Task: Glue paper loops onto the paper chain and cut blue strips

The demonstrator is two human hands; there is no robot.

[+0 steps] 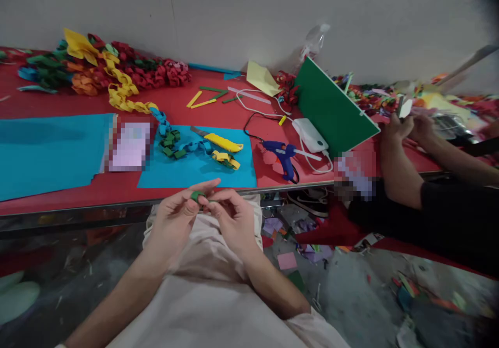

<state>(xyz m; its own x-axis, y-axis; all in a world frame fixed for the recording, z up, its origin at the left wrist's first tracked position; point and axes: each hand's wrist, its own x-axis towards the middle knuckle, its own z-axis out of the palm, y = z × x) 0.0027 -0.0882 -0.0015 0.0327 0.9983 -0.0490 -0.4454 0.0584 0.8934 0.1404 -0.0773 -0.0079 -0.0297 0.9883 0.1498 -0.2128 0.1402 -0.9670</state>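
Note:
Above my lap, just off the table's front edge, my left hand (pixel 177 213) and my right hand (pixel 234 218) meet with fingertips pinched on a small curled green paper strip (pixel 197 196). The strip's far end is partly covered by my fingers. In front of them a blue sheet (pixel 195 176) lies on the red table (pixel 226 111). On that sheet rest a yellow box cutter (pixel 224 142) with its blade out and a paper chain (pixel 171 143) of blue, green and yellow links, which runs back to a yellow chain (pixel 127 96).
A blue glue gun (pixel 284 156) with a glue stick lies right, beside a white power bank (pixel 310 135) with a cable. An upright green board (pixel 331 109) separates a co-worker's hands (pixel 405 127). Loose strips (pixel 202 103), heaped paper chains (pixel 148 70) and blue sheets (pixel 50 150) cover other areas.

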